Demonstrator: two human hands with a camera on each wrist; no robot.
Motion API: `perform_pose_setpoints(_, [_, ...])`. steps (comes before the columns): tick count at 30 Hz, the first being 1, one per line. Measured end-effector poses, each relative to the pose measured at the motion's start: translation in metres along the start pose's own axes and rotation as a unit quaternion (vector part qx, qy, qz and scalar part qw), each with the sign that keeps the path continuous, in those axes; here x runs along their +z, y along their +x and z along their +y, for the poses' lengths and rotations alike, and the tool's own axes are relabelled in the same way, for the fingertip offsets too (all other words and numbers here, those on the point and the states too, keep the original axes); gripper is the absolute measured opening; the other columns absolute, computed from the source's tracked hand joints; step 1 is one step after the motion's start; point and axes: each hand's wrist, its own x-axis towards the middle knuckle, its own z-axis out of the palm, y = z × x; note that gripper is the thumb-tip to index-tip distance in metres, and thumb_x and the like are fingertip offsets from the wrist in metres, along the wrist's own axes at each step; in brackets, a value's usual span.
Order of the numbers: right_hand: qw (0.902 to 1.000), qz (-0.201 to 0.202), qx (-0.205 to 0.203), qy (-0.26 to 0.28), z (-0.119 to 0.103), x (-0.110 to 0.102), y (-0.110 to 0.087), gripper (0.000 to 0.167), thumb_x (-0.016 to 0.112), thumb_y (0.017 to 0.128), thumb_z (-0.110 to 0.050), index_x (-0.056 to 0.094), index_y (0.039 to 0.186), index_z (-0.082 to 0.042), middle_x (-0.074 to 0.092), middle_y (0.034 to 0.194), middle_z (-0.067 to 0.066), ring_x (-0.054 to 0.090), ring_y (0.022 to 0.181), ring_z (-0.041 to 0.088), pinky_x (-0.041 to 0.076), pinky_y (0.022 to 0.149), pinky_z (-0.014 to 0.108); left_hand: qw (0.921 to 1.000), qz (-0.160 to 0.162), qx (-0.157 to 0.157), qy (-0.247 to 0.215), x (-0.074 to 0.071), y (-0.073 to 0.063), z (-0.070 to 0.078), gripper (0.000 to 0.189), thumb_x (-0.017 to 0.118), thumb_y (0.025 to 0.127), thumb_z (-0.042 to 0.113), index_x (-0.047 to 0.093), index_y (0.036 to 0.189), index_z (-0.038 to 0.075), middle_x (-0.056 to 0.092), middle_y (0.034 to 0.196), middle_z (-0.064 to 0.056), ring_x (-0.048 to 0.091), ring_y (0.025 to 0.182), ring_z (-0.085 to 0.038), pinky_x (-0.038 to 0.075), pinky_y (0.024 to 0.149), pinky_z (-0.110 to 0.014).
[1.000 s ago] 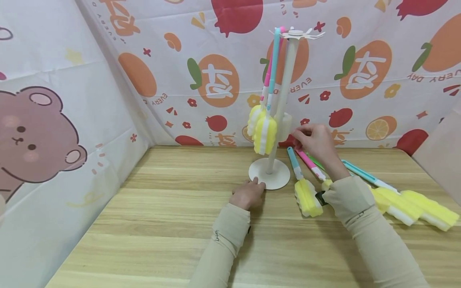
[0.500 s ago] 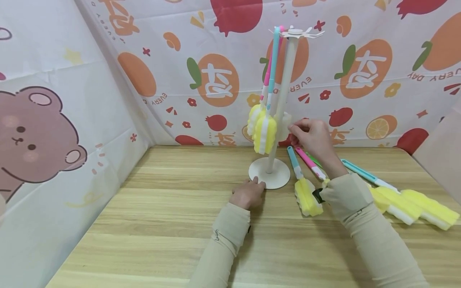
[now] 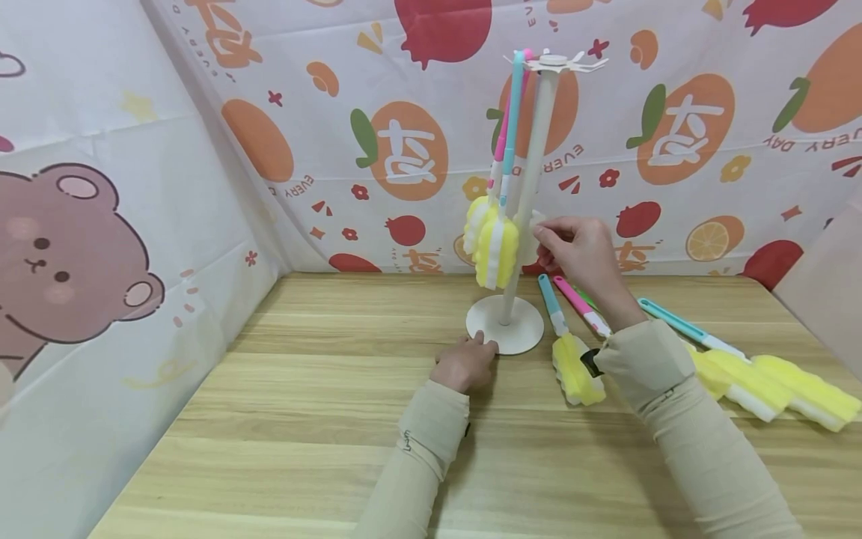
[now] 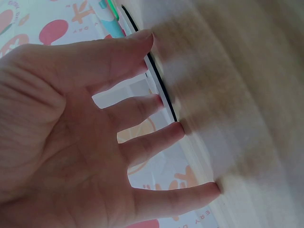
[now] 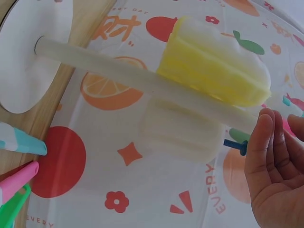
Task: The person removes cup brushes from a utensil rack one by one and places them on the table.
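Note:
A white rack stands upright: round base, slim pole and a ring of hooks. From its left side hang a turquoise-handled sponge brush and a pink-handled one. Behind the pole shows a pale ribbed block with a small blue pin at its end. My left hand rests at the base's front edge, fingers stretched over the rim and tabletop. Beside the pole, my right hand has thumb and fingertips together; I cannot tell whether anything is between them.
On the wooden table to the right lie several sponge brushes: a turquoise one, a pink one, and another turquoise handle with yellow sponges further right. A fruit-print cloth hangs behind the rack.
My right hand has shifted slightly left and up towards the pole, covering more of the pale block in the head view. My left hand and the rack have stayed put.

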Motion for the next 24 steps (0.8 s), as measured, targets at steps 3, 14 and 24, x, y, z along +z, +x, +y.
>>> perform_pose_setpoints(3, [1.0000,0.000,-0.006,0.004,-0.002,0.002,0.001,0.027,0.065,0.101,-0.015,0.072,0.116,0.007,0.066,0.083,0.021,0.062,0.064,0.016,0.055,0.061,0.020,1.0000,0.001,0.000,-0.003,0.000,0.000,0.000,0.039,0.055,0.102,0.013,0.058,0.141,0.015,0.040,0.159,-0.010,0.042,0.140,-0.035,0.046,0.092,-0.070])
perform_pose_setpoints(14, [0.9997,0.005,-0.022,0.012,-0.003,0.006,0.006,0.027,0.066,0.100,-0.012,0.071,0.119,0.006,0.066,0.083,0.019,0.063,0.064,0.014,0.056,0.063,0.021,1.0000,0.003,0.005,-0.001,0.000,0.000,0.000,0.037,0.054,0.104,0.013,0.058,0.141,0.015,0.040,0.159,-0.011,0.041,0.140,-0.035,0.045,0.092,-0.071])
perform_pose_setpoints(24, [0.9997,0.003,-0.015,0.019,-0.007,0.010,0.012,0.029,0.065,0.101,-0.014,0.070,0.121,0.006,0.065,0.085,0.020,0.063,0.064,0.014,0.057,0.065,0.023,1.0000,0.004,0.003,0.001,-0.001,-0.001,0.000,0.036,0.055,0.103,0.014,0.059,0.139,0.015,0.041,0.158,-0.010,0.043,0.138,-0.034,0.046,0.091,-0.070])
